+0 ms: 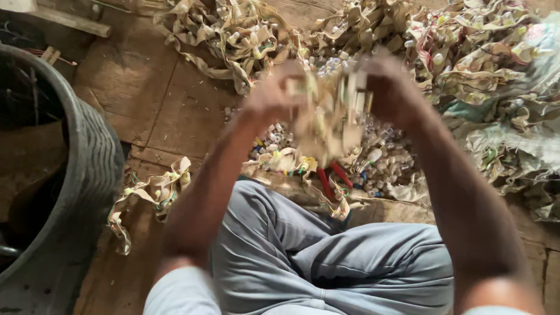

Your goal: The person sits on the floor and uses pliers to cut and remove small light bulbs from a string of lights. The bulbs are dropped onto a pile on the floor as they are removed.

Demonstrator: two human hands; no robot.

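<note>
Gripping from both sides, the fingers close on a crumpled tan strip (pixel 326 125) held up in front of the chest. The left hand (pixel 274 96) curls around the strip's left end, the right hand (pixel 388 87) clamps the right end near what looks like a row of small pale pieces fixed to it. Motion blur smears both hands, so I cannot tell exactly which fingertips pinch and which only steady; both fists do look closed on the material, none of the fingers spread.

My read: this is the working-over stage, the strip pulled or twisted between the two hands, mid-air, above the lap. The next move would seem to call for a firm hold at one end and a sharp tug at the other, without letting the strip slip.

Below the hands, a heap of small caps and tubes (pixel 379 166) lies on the wooden floor (pixel 169 111), just beyond the grey trousers (pixel 326 256). Red-handled pliers (pixel 333 178) rest at the heap's near edge, untouched. A spent-looking strip (pixel 151 195) lies apart to the left, near a big dark ribbed tub (pixel 87 157). Behind everything, a large tangled pile of strips (pixel 466 64) stretches across the top and right, with a pale woven sack (pixel 525 140) beside it.
</note>
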